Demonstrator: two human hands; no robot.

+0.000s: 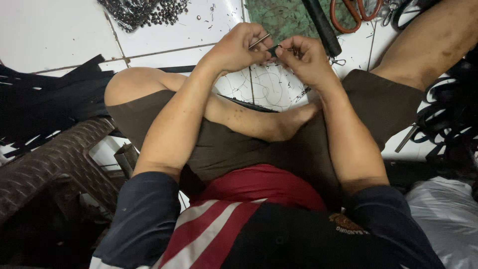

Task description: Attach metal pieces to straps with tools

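Observation:
I sit cross-legged on a white tiled floor (55, 30) and look down at my arms. My left hand (236, 47) is closed around a thin metal pin-like tool (260, 41) whose tip pokes out between thumb and finger. My right hand (306, 57) pinches a small black piece (273, 49), perhaps a strap end, with a small metal fitting at its fingertips. The two hands meet above the floor in front of my crossed legs. The tool's tip touches the black piece.
A pile of small dark metal beads or rivets (144, 11) lies at top left. Orange-handled scissors (351, 15) and a black tube (323, 27) rest on a green mat (279, 17). Black straps (45, 99) lie left, black cords (448, 114) right, a brown woven stool (55, 154) lower left.

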